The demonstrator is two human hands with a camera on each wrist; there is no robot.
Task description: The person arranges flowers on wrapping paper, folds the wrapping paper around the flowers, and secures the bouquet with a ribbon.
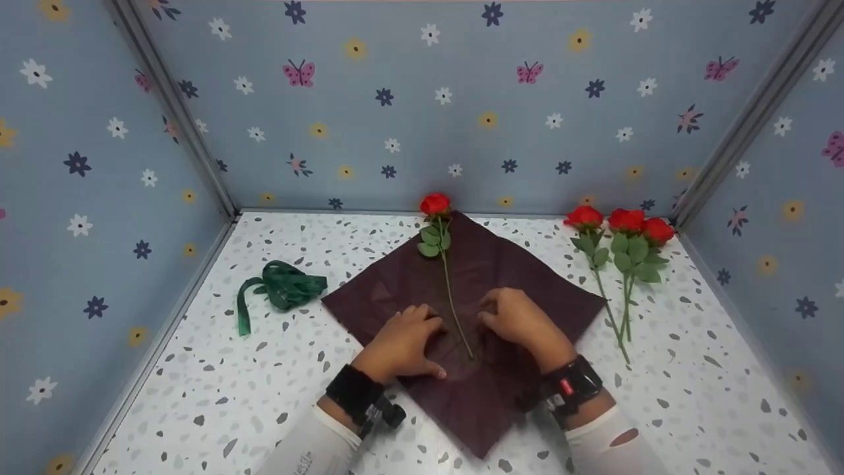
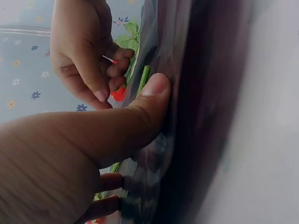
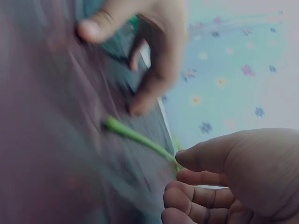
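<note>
A single red rose (image 1: 435,205) with a long green stem (image 1: 451,290) lies on a dark maroon wrapping sheet (image 1: 527,264), its bloom past the sheet's upper left edge. My left hand (image 1: 401,343) rests on the sheet left of the stem, fingers spread and thumb (image 2: 156,86) by the cut stem end (image 2: 146,71). To the right of the stem is my right hand (image 1: 519,320), low over the sheet. Its fingers (image 3: 187,198) bend loosely with nothing seen between them, and the stem passes behind the thumb tip in the right wrist view.
A bundle of dark green ribbon (image 1: 290,287) lies on the left of the speckled table (image 1: 217,389), one end trailing. Several more red roses (image 1: 626,221) with stems lie on the right. Flower-patterned panels (image 1: 409,105) close off the back and both sides.
</note>
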